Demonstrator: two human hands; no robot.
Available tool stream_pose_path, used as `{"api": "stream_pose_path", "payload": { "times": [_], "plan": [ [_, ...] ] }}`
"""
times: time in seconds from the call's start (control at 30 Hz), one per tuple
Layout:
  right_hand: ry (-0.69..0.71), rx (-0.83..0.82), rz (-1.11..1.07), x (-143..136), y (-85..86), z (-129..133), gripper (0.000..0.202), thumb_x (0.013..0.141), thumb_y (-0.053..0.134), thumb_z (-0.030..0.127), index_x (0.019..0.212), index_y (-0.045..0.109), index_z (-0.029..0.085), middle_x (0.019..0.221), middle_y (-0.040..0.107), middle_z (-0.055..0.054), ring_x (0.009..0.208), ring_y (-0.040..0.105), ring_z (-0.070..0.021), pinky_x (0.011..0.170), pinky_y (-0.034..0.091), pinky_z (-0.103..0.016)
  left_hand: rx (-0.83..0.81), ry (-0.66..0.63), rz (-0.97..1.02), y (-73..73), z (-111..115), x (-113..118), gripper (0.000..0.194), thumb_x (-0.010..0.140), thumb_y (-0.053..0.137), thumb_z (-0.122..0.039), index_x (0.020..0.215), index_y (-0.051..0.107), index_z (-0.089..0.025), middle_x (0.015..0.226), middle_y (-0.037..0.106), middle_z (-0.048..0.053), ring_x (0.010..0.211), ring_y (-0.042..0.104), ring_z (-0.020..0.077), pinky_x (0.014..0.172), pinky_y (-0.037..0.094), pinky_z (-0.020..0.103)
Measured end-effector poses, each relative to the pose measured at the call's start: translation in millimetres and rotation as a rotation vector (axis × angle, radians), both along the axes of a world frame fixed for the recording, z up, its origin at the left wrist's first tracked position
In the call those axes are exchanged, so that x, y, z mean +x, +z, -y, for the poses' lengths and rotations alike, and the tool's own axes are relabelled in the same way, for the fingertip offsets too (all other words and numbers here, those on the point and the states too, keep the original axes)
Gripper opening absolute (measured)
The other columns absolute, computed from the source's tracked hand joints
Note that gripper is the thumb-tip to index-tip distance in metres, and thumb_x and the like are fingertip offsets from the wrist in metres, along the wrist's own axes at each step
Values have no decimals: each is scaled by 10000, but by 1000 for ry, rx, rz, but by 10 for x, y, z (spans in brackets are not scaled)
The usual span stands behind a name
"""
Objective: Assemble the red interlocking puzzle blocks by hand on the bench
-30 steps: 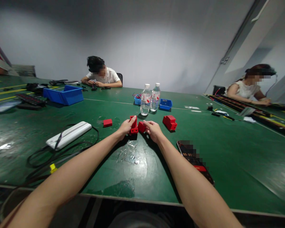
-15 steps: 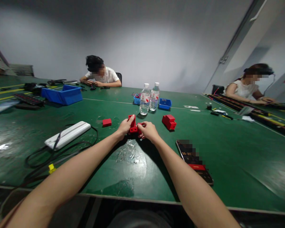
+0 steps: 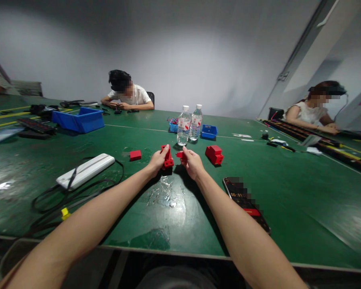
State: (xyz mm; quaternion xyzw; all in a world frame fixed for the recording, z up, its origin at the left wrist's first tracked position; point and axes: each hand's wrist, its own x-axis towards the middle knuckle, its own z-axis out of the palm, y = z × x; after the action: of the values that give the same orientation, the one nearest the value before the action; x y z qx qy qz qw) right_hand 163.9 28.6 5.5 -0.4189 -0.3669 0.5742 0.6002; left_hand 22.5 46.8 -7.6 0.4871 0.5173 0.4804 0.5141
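My left hand (image 3: 158, 161) is closed around a red block with round holes (image 3: 169, 162), held just above the green table. Between the thumb and fingers of my right hand (image 3: 193, 162) is a smaller red piece (image 3: 179, 154), its left end pointing at the block. A narrow gap separates the two pieces; my fingers hide part of each. To the right lies a stepped red block (image 3: 214, 155) with holes in its front end. A flat red rectangular piece (image 3: 135, 155) rests to the left of my left hand.
Two water bottles (image 3: 183, 127) stand beyond my hands, beside a small blue tray (image 3: 209, 131). A white power strip (image 3: 86, 171) with black cables lies left, a phone (image 3: 245, 204) right. A large blue bin (image 3: 78, 120) sits farther back. Two people sit across the table.
My right hand has drawn slightly away from the red block and turned, so the small red piece now shows apart from it. My left hand has tilted the block a little.
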Motion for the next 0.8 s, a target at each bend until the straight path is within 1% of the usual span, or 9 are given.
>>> {"api": "stream_pose_path", "payload": {
  "times": [0.07, 0.13, 0.23, 0.37, 0.43, 0.53, 0.67, 0.73, 0.8],
  "plan": [
    [16, 18, -4, -6, -17, -5, 296, 630, 748, 386, 664, 546, 172, 550, 577, 39, 459, 469, -65, 449, 357, -190, 0, 1, 6, -4, -5, 0, 593, 701, 523, -730, 745, 569, -141, 681, 662, 81, 445, 542, 121, 374, 302, 217],
    [18, 14, -5, -7, -29, -9, 275, 596, 763, 333, 692, 558, 176, 546, 579, 47, 458, 468, -69, 447, 347, -194, 1, -5, 3, -5, -7, 0, 603, 690, 526, -738, 738, 572, -139, 666, 658, 77, 435, 528, 115, 376, 295, 217],
    [8, -2, -18, 3, -29, -16, 246, 604, 744, 249, 775, 584, 171, 585, 609, 46, 470, 497, -68, 454, 354, -188, 5, -17, -18, -1, -4, 1, 603, 696, 520, -737, 727, 565, -137, 655, 652, 81, 429, 519, 114, 373, 286, 216],
    [-18, -11, -71, 14, -32, -33, 289, 625, 736, 179, 865, 577, 160, 684, 653, 19, 513, 556, -68, 469, 389, -175, 10, -19, -31, 6, 0, 6, 584, 721, 502, -723, 726, 553, -141, 667, 653, 87, 441, 530, 122, 370, 291, 213],
    [-42, -6, -91, 8, -47, -44, 332, 612, 758, 165, 877, 557, 159, 726, 665, 4, 556, 588, -78, 505, 432, -181, 3, -23, -32, 4, -3, 7, 581, 728, 495, -720, 729, 554, -142, 674, 654, 88, 441, 527, 119, 366, 286, 211],
    [-94, 0, -73, -7, -81, -53, 433, 564, 806, 170, 896, 528, 167, 749, 673, -8, 630, 627, -110, 603, 497, -222, -3, -25, -29, 1, -8, 7, 589, 722, 495, -728, 734, 559, -142, 683, 657, 89, 449, 532, 121, 364, 280, 212],
    [-119, 47, 37, -15, -109, -43, 550, 496, 832, 169, 948, 519, 175, 765, 683, -10, 687, 641, -138, 669, 502, -254, -3, -19, -20, 11, 0, 6, 600, 697, 521, -735, 744, 567, -139, 672, 654, 82, 440, 526, 116, 371, 276, 214],
    [-111, 84, 79, -13, -107, -33, 527, 474, 828, 168, 913, 536, 171, 772, 685, -10, 701, 636, -136, 694, 495, -257, -2, -18, -18, 20, 8, 6, 601, 693, 527, -735, 747, 569, -137, 672, 654, 82, 436, 522, 112, 371, 275, 212],
    [-112, 114, 135, -9, -98, -24, 467, 452, 825, 182, 837, 560, 163, 745, 673, 3, 689, 617, -126, 697, 484, -253, 2, -19, -20, 25, 14, 6, 603, 697, 524, -733, 742, 572, -134, 670, 653, 83, 436, 520, 112, 369, 275, 213]
  ]
}}
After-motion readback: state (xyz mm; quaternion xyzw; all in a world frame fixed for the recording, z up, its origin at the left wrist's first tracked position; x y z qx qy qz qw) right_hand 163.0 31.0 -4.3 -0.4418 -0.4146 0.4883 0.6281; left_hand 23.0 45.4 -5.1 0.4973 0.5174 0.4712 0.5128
